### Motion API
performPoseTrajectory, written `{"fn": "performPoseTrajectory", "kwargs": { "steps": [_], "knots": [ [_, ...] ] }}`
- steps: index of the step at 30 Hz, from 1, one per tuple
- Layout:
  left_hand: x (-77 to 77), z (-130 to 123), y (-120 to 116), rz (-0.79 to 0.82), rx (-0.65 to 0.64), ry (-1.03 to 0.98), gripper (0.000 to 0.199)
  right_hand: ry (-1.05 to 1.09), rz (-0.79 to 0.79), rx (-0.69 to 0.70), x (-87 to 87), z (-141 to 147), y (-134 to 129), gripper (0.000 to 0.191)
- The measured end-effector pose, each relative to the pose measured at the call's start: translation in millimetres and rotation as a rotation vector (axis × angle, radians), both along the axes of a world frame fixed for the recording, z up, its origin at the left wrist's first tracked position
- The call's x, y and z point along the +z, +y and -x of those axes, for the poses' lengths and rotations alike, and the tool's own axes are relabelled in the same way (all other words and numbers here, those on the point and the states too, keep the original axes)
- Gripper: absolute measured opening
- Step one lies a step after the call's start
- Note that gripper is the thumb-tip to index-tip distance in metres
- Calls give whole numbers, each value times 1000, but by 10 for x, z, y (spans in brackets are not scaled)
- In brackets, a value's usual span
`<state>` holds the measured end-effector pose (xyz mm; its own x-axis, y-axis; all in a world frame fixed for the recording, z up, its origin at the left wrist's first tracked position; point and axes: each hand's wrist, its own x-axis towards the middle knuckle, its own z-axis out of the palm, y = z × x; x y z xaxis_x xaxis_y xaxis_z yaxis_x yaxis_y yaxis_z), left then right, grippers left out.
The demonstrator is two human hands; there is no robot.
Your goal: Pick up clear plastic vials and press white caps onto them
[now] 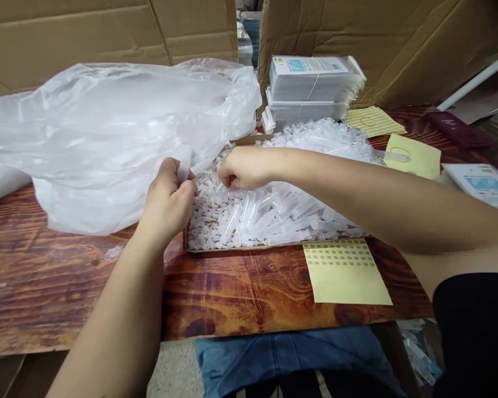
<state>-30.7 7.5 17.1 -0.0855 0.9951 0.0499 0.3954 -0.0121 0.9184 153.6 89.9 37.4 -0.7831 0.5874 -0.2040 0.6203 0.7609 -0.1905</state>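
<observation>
This looks like a small workshop or packing room. The wood-grained table (240, 298) carries a shallow cardboard tray (249, 248) heaped with loose plastic tubes (286, 215), with banded stacks of printed packs (307, 85) towards its back edge, a yellow label sheet (348, 282) near its front edge and large cardboard panels (336, 33) behind.

In front of you, small translucent cap-like pieces (205, 221) lie heaped loosely at the left of a shallow cardboard tray (245, 140), while clear tubes (286, 215) lie jumbled at varied angles across its middle and right.
</observation>
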Motion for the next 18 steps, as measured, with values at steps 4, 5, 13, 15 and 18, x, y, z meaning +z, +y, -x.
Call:
{"fn": "performPoseTrajectory", "kwargs": {
  "steps": [4,5,13,15,18],
  "knots": [
    [94,-150,-147,80,-238,372,9,1,13,6,19,7,-88,21],
    [108,-194,-186,89,-293,449,13,-19,15,10,17,18,-105,21],
    [-30,-298,-207,31,-331,687,34,-248,-76,2,38,152,-240,25],
    [-1,-270,-182,45,-317,653,35,-232,-83,10,30,138,-252,27],
    [89,-181,-146,118,-246,517,30,-158,-63,23,-21,66,-217,28]
  ]
}}
